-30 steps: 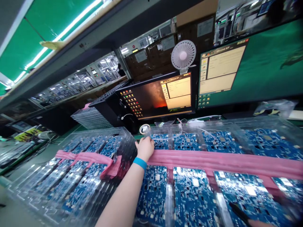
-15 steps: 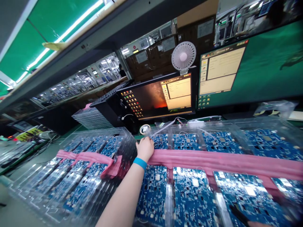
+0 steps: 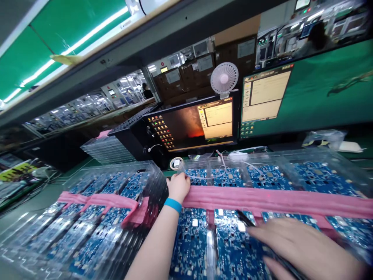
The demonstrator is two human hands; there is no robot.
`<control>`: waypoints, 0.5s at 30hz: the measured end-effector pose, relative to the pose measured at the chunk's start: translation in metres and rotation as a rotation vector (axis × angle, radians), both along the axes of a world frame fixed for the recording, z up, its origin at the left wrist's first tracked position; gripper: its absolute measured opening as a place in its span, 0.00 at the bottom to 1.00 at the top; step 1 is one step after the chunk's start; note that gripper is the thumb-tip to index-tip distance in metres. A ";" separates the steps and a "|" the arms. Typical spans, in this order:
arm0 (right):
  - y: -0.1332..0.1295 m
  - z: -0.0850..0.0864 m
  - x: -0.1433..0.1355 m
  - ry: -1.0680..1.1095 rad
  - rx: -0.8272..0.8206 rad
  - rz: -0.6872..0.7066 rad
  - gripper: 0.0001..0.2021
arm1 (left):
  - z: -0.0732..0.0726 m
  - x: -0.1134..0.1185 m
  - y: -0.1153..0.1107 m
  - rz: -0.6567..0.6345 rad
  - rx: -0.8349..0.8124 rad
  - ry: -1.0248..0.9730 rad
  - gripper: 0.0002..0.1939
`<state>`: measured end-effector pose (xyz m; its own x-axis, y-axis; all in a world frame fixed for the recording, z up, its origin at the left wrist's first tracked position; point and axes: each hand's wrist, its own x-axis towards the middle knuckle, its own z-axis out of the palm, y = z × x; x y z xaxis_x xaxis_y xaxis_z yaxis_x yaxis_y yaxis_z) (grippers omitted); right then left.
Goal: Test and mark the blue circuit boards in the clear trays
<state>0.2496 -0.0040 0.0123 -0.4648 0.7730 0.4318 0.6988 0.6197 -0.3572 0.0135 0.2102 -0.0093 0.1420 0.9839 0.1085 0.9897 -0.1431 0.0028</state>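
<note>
My left hand (image 3: 178,188), with a blue band at its wrist, rests at the left edge of the right-hand tray, by the end of the pink strip (image 3: 262,197). Its fingers curl over that edge, and what they hold is hidden. My right hand (image 3: 300,243) is closed around a thin black tool (image 3: 272,252), blurred by motion. The tool's tip is over a blue circuit board (image 3: 239,249) in the front row, just below the pink strip. Clear plastic trays hold several blue boards in two rows.
Stacked trays of boards (image 3: 96,221) stand at the left. Behind are a monitor (image 3: 186,128), a larger green screen (image 3: 314,93), a white fan (image 3: 224,77), a tape roll (image 3: 176,163) and a plastic bag (image 3: 323,139). A shelf crosses above.
My right hand has come in from the lower right with the black tool, over the front boards. My left hand stays at the tray's edge. The view has shifted slightly.
</note>
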 end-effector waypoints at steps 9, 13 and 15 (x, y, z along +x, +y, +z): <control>0.110 -0.017 -0.094 -0.272 -0.086 0.051 0.17 | 0.000 -0.002 -0.004 -0.038 0.014 0.024 0.12; 0.121 -0.032 -0.096 -0.259 -0.138 0.036 0.18 | -0.001 -0.002 -0.003 -0.053 0.018 0.035 0.11; 0.121 -0.033 -0.094 -0.251 -0.134 0.043 0.19 | -0.002 -0.001 -0.002 -0.052 0.018 0.042 0.11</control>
<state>0.1552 0.1174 -0.0205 -0.5783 0.7924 0.1942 0.7496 0.6100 -0.2568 0.0124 0.2085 -0.0109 0.1976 0.9730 0.1194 0.9801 -0.1939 -0.0418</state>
